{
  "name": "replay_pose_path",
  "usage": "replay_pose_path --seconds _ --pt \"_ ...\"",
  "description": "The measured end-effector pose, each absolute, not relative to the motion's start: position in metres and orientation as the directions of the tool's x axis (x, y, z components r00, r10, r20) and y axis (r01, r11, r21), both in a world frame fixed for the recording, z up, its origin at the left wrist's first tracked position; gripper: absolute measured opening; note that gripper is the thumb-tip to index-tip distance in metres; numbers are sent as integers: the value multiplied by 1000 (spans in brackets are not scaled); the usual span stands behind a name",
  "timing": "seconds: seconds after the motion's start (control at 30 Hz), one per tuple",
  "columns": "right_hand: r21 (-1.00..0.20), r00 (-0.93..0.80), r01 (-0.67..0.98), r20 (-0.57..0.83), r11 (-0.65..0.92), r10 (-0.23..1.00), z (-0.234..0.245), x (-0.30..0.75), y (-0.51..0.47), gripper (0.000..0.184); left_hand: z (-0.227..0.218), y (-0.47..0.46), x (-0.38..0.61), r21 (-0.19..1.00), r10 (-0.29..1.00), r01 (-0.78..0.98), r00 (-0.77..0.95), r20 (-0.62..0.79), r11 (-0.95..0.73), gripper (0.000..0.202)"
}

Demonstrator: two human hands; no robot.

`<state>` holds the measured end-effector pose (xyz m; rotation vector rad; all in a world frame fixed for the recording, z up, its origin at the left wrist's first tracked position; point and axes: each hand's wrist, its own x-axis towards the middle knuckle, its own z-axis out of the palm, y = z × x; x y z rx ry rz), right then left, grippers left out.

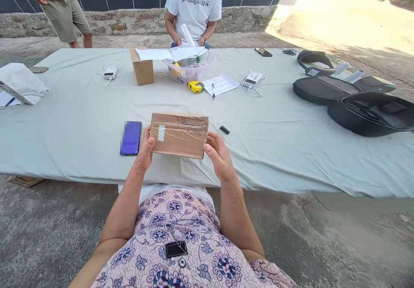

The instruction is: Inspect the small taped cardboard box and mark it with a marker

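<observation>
A small brown cardboard parcel (180,135), wrapped in clear tape with a small white label, is held up over the near edge of the table (80,124). My left hand (145,150) grips its left end with the thumb on the front. My right hand (219,155) grips its right end. Both hands are closed on the parcel. A phone with a lit blue screen (131,138) lies on the cloth just left of my left hand. A small black object (224,129) lies right of the parcel.
Across the table sits a person in a white T-shirt (195,7); another person (61,7) stands at far left. On the cloth: an open cardboard box (142,69), clear bowl (189,66), yellow tape measure (196,86), papers with pen (220,84), power bank (110,72), black cases (352,98).
</observation>
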<state>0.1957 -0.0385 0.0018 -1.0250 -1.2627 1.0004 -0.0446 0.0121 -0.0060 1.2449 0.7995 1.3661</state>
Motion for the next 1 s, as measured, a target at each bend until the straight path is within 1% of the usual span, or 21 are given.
replay_pose_path --seconds 0.1,0.33,0.53,0.6,0.73,0.83,0.93,1.0 --pt "-963 3 -16 270 270 963 1 199 -39 65 -7 13 -48 948 970 -263 112 217 -182 70" --pt "-957 24 -2 291 291 956 1 202 -38 53 -8 13 -46 945 970 -262 87 226 -196 58" --pt "-964 38 -10 267 267 963 -4 199 -33 47 -9 16 -44 945 963 -221 65 260 -240 47" --pt "-966 48 -12 257 258 965 -9 197 -30 50 -11 17 -43 948 965 -208 59 257 -240 46" --pt "-969 87 2 247 248 965 -20 194 -24 68 -19 21 -42 959 973 -175 26 230 -223 47" --pt "-974 110 3 224 225 968 -26 190 -19 77 -25 23 -42 962 976 -171 24 218 -211 49" --pt "-974 154 48 225 220 962 -26 186 -16 79 -30 26 -42 960 976 -187 24 218 -210 50" --pt "-967 172 114 244 227 954 -21 184 -15 75 -32 26 -41 960 976 -189 17 215 -208 51"
